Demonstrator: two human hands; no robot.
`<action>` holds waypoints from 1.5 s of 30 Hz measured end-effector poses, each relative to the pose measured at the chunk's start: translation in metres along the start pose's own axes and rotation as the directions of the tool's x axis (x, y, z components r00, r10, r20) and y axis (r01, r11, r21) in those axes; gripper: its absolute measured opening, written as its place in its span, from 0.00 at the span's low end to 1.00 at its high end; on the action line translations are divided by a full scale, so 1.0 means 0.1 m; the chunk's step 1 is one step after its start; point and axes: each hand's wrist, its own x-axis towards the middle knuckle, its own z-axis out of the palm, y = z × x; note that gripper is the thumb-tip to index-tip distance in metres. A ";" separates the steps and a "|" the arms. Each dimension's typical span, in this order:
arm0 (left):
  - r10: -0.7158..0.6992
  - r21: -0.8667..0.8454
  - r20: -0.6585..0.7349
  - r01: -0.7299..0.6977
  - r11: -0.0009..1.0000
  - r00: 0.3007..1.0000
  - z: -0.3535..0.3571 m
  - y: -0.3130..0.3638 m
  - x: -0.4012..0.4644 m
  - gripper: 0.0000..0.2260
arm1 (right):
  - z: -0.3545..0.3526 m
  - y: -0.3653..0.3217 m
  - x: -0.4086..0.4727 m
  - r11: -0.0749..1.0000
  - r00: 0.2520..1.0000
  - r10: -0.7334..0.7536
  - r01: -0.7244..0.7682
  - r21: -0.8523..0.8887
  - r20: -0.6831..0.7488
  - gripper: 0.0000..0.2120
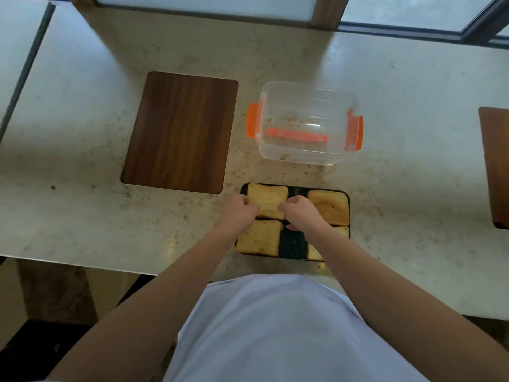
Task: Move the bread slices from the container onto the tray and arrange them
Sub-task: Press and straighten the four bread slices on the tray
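I see the tray [296,190] low in the centre of the frame, dark, sitting near the worktop's [385,188] front edge, close to my body. Four bread slices lie on it: one upper left [268,204], one upper right [329,206], one lower left [259,238], and one lower right [315,250] mostly hidden under my right forearm. A bare dark strip of tray runs down the middle between the columns.

My left hand [241,213] pinches the left edge of the upper-left slice, fingers curled on it. My right hand [298,213] has its grip closed on the same slice's right edge, fingertips pressed to the crust. That slice just about touches the lower-left one and reaches the tray's left rim.

The container [308,122], clear with orange clips, stands just above the tray, apart from it, holding only crumbs. A dark wooden board [180,130] lies at centre left, beside the container and clear of the tray's corner. Another brown board [495,166] is cut off at the right edge, well apart. Open worktop stretches to either side of the tray.
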 end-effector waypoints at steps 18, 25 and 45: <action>0.072 -0.107 -0.087 -0.081 0.991 0.994 -0.01 -0.10 -0.20 0.14 | -0.16 0.24 -0.10 0.995 0.994 -0.093 0.095 0.031 -0.060 0.26; -0.016 -0.082 -0.089 0.008 0.997 0.996 -0.06 -0.43 -0.45 0.14 | 0.01 0.42 -0.40 0.986 0.987 -0.144 0.149 -0.079 0.070 0.14; -0.032 -0.112 -0.019 0.030 0.993 0.999 0.03 -0.41 -0.59 0.11 | 0.11 0.57 -0.46 0.992 0.989 -0.029 0.047 -0.121 0.145 0.13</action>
